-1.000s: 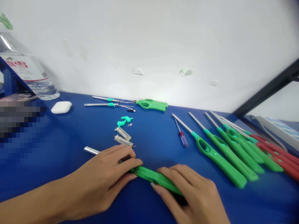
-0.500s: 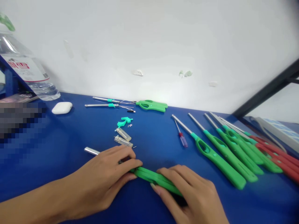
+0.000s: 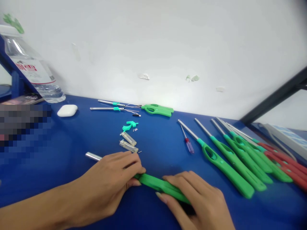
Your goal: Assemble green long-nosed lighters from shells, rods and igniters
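Note:
A green long-nosed lighter [image 3: 157, 183] lies across both hands, low in the head view. My left hand [image 3: 115, 179] is closed around its front part, and the metal tube [image 3: 93, 156] sticks out to the left. My right hand [image 3: 195, 199] grips the rear of the green handle between thumb and fingers. The trigger area is hidden under the left fingers. Just beyond the left hand lie two clear fuel tanks [image 3: 129, 142] and a turquoise trigger piece [image 3: 130, 125], with tiny parts beside them.
At the back are loose metal tubes with wires [image 3: 107, 109] and green handle shells [image 3: 158, 110]. A screwdriver [image 3: 189, 146], several green lighters [image 3: 227, 169] and red ones [image 3: 285, 159] lie to the right. A water bottle [image 3: 35, 70] and white earbud case [image 3: 67, 110] stand left.
The view has shifted slightly. Both hands keep their grip on the lighter, whose handle appears turned a little between them.

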